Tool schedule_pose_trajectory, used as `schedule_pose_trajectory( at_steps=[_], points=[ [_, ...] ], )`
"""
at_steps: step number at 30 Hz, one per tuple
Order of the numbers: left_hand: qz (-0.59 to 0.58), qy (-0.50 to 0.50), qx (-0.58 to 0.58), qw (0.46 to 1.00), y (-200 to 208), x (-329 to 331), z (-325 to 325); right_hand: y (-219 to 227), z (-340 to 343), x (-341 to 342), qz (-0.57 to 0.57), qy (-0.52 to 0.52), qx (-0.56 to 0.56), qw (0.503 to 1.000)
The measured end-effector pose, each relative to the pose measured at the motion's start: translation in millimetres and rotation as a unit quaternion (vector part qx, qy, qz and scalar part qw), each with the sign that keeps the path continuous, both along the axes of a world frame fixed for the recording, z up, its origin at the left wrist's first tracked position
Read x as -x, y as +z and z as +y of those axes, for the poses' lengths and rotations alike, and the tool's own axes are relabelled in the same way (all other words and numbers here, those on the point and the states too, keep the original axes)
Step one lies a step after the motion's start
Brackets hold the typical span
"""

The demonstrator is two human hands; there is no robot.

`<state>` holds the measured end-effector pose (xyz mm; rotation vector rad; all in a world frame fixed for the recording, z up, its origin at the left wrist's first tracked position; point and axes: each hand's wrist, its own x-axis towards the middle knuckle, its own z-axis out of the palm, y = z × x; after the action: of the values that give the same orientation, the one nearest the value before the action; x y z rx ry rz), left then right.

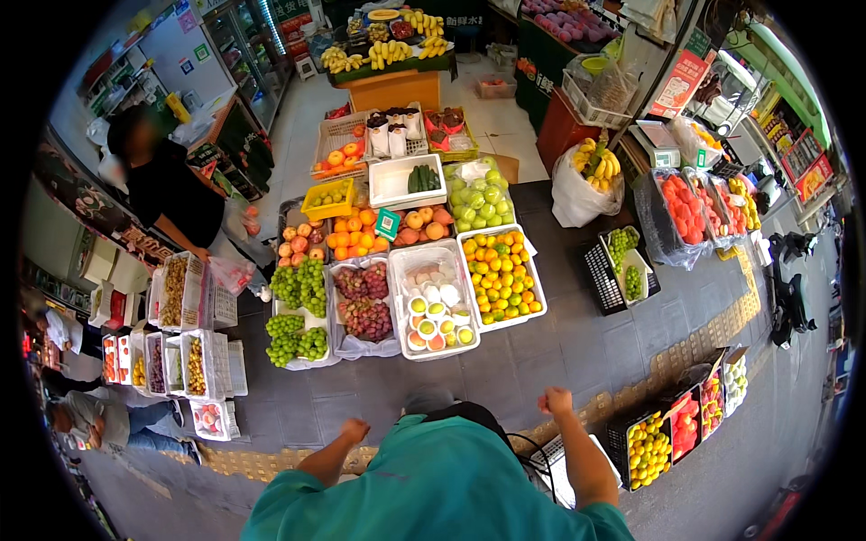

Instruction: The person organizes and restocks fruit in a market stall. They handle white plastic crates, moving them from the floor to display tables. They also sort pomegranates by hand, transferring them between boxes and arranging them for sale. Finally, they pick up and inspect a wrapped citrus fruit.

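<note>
My left hand [354,430] hangs in a loose fist with nothing visible in it, above the dark pavement. Out to the right, my right hand [555,400] is also closed in a fist and touches no fruit. In front of me stand several trays of fruit. The nearest are green grapes [298,338], reddish grapes [363,311], a white foam box [419,261] of yellow-pink fruit partly in white wraps, and a white tray of orange-green citrus [501,275]. Both hands are apart from these trays.
A person in black [171,185] stands at the left holding plastic bags [232,273]. Stacked crates [185,293] line the left side. A black crate of green grapes [627,270] stands right, and crates of yellow fruit [649,448] stand near right. Bananas [388,54] lie at the back.
</note>
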<state>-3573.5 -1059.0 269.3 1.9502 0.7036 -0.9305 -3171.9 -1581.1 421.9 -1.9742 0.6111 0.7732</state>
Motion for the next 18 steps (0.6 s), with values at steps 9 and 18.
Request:
schedule_pose_trajectory(
  at_steps=[9,18],
  points=[
    [0.060,-0.213,-0.069,0.973,-29.1,-214.6,-106.7,87.6,20.4,-303.5,-0.015,0.043,-0.055,0.997],
    [-0.194,0.028,-0.011,0.981,50.0,-719.5,-176.7,75.8,-199.9,-475.4,0.124,-0.158,0.000,0.980]
  ],
)
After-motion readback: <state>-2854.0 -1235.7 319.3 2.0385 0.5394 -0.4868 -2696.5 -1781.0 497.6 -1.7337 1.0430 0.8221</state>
